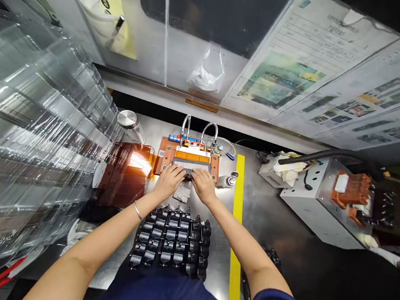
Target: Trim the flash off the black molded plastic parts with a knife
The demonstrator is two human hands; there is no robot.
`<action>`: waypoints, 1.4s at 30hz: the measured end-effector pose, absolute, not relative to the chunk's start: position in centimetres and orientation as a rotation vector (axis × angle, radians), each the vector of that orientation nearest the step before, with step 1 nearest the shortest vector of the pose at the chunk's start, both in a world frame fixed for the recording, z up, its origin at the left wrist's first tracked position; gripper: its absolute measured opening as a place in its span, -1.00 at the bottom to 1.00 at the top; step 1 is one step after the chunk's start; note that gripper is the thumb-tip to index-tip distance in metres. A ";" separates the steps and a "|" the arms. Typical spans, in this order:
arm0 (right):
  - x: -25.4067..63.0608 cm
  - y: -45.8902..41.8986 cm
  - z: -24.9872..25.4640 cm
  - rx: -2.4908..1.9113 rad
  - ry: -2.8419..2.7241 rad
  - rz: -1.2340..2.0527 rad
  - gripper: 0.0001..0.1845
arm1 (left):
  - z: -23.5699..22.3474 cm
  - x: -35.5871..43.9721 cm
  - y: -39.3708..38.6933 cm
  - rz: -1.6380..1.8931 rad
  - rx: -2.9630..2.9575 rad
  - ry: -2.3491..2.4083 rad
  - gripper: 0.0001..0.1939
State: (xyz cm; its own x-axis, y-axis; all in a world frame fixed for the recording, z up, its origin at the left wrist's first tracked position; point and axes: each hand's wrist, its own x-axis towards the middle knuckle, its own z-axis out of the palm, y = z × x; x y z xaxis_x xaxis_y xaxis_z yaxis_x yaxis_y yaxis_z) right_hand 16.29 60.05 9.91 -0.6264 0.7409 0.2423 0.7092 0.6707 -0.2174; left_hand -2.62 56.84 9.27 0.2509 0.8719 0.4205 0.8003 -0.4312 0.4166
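Observation:
My left hand (169, 181) and my right hand (204, 184) are side by side at the front of a brown fixture block (162, 161). The fingers of both are closed over the two ends of a black plastic part (188, 176), of which only the middle shows between them. Just beyond the fingertips lies a grey strip (192, 165), with an orange bar (192, 156) behind it on the fixture. Two bent metal hoses (211, 127) rise at its back. Below my hands sits a crumpled white cloth (182, 194). Nearer me stand rows of black plastic parts (174, 236).
Clear plastic trays (48, 122) are stacked high at left, beside an amber film sheet (128, 171) and a lidded jar (132, 124). A small metal bottle (228, 180) stands right of the fixture. Past the yellow tape (237, 228) is a grey machine (324, 203).

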 end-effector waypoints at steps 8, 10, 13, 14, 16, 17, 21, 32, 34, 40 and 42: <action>21.3 65.9 11.2 -1.719 -2.445 0.159 -0.61 | 5.3 -2.4 62.0 0.863 2.359 1.587 -0.71; 22.9 68.6 12.0 -1.995 -2.417 0.127 -0.61 | 4.8 -2.3 62.4 0.848 2.352 1.572 -0.69; 24.6 72.1 12.5 -2.123 -2.433 0.178 -0.70 | 4.5 -2.3 62.3 0.838 2.322 1.559 -0.68; 25.0 73.1 12.5 -2.129 -2.432 0.203 -0.71 | 4.5 -2.3 62.2 0.840 2.293 1.555 -0.69; 25.4 74.6 12.5 -2.143 -2.418 0.247 -0.70 | 4.8 -2.3 62.1 0.851 2.212 1.542 -0.69; 25.6 75.0 12.6 -2.141 -2.405 0.267 -0.69 | 5.0 -2.3 62.1 0.859 2.168 1.536 -0.70; 25.4 74.8 13.1 -2.096 -2.298 0.337 -0.64 | 6.2 -2.6 62.3 0.883 1.990 1.565 -0.72; 19.0 62.0 10.0 -1.834 -1.911 0.873 -0.37 | 9.3 -2.3 59.3 0.848 1.363 2.028 -0.53; 19.3 58.9 10.8 -1.715 -1.813 0.957 -0.35 | 10.1 -2.0 55.5 0.876 1.373 2.006 -0.48; 19.7 51.4 15.1 -1.697 -2.026 0.839 -0.58 | 12.8 -2.8 45.0 1.193 1.816 1.694 -0.70; 18.1 48.8 16.2 -1.817 -2.122 0.834 -0.59 | 13.7 -3.1 43.4 1.226 1.914 1.644 -0.73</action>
